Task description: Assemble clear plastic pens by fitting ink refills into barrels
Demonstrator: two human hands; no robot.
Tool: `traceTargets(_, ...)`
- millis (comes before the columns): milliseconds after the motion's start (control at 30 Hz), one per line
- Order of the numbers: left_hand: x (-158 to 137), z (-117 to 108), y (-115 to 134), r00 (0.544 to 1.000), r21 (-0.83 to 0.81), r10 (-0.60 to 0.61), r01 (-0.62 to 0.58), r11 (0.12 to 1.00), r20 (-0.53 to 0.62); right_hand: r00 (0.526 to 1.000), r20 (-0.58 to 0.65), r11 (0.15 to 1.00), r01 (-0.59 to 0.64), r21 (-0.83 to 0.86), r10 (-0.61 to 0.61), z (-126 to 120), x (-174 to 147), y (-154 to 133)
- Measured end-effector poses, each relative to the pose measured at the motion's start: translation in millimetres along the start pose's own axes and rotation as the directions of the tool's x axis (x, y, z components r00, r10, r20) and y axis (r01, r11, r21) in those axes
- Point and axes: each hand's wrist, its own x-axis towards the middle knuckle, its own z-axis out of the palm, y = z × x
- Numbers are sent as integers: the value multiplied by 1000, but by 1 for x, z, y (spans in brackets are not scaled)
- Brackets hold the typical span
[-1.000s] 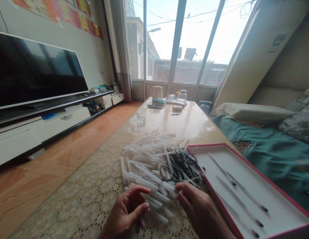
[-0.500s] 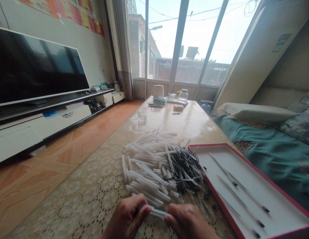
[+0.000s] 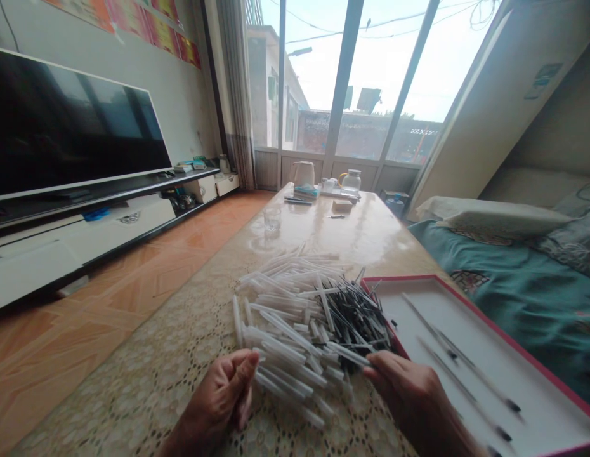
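Two hands are working: right hand pinching one light, slippery tube by its end, left hand loosely curled.

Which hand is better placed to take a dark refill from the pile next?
Right. The right hand sits against the dark refills; the left hand is at the clear tubes.

No writing can be read; the wall posters and the door sticker are too blurred.
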Motion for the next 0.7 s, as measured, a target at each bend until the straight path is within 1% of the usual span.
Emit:
traceTargets(67,1,2,7,997,114,73,-69,991,-34,998,48,995,-35,95,31,3,-1,-1)
traceTargets(133,1,8,11,985,244,161,-142,959,-60,995,95,990,-44,137,32,8,0,-10)
traceTargets(200,0,12,12,977,295,199,-169,940,-74,993,106,986,-59,154,43,13,1,-20)
traceTargets(267,0,14,8,978,257,203,-183,949,-54,995,76,983,-73,167,61,16,1,-27)
traceTargets(333,0,13,5,973,171,230,-230,958,20,996,66,979,-80,190,68,17,1,-31)
traceTargets(400,0,12,3,960,70,265,-271,960,84,992,96,967,-97,234,76,16,2,-32)
traceTargets(433,0,12,3,956,29,277,-281,959,95,989,121,959,-111,261,82,16,3,-32)
traceTargets(500,0,13,6,958,-20,273,-272,962,90,984,154,938,-136,318,91,17,4,-34)
traceTargets(567,-1,15,8,968,-64,226,-220,973,111,987,142,917,-126,379,77,22,4,-37)
traceTargets(633,-2,19,8,970,-129,148,-124,984,194,991,134,907,-78,413,24,33,3,-41)
traceTargets(700,-4,23,6,959,-203,75,-19,979,272,994,110,916,-28,399,-17,47,1,-46)
